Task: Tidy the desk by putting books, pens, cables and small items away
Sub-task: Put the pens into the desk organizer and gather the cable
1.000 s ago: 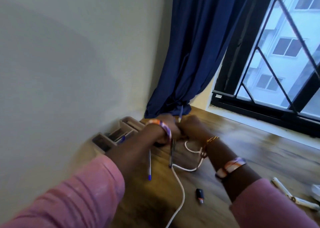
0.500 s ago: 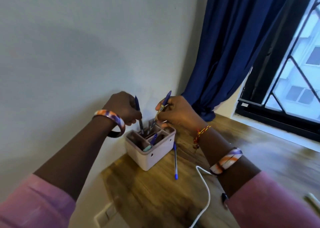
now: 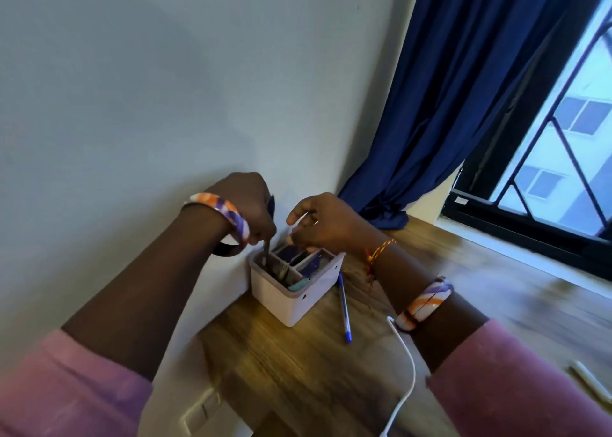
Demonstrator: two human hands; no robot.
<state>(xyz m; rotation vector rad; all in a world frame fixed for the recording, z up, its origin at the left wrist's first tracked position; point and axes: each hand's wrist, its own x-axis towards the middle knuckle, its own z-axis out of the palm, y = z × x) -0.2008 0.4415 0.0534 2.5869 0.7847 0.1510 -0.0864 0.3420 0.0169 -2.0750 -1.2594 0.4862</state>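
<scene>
A white desk organizer (image 3: 294,305) with several compartments stands on the wooden desk (image 3: 298,380) against the wall. My left hand (image 3: 246,209) grips a blue-capped pen (image 3: 271,206) upright, its tip down inside the organizer's left compartment. My right hand (image 3: 326,223) hovers over the back compartments, and its thumb and fingers pinch what looks like a thin clear pen (image 3: 300,224). More pens stick up inside the organizer. A blue pen (image 3: 343,310) lies loose on the desk right of the organizer. A white cable (image 3: 406,367) runs along the desk under my right forearm.
A dark blue curtain (image 3: 447,121) hangs in the corner, its hem on the desk. A barred window (image 3: 563,158) fills the right side. A pale stick-like item (image 3: 592,385) lies at the right edge. A wall socket (image 3: 202,413) sits below the desk edge.
Both hands rose from the desk with pens and moved to the organizer. Since half a second ago both have lowered, pushing the pens deeper into the compartments.
</scene>
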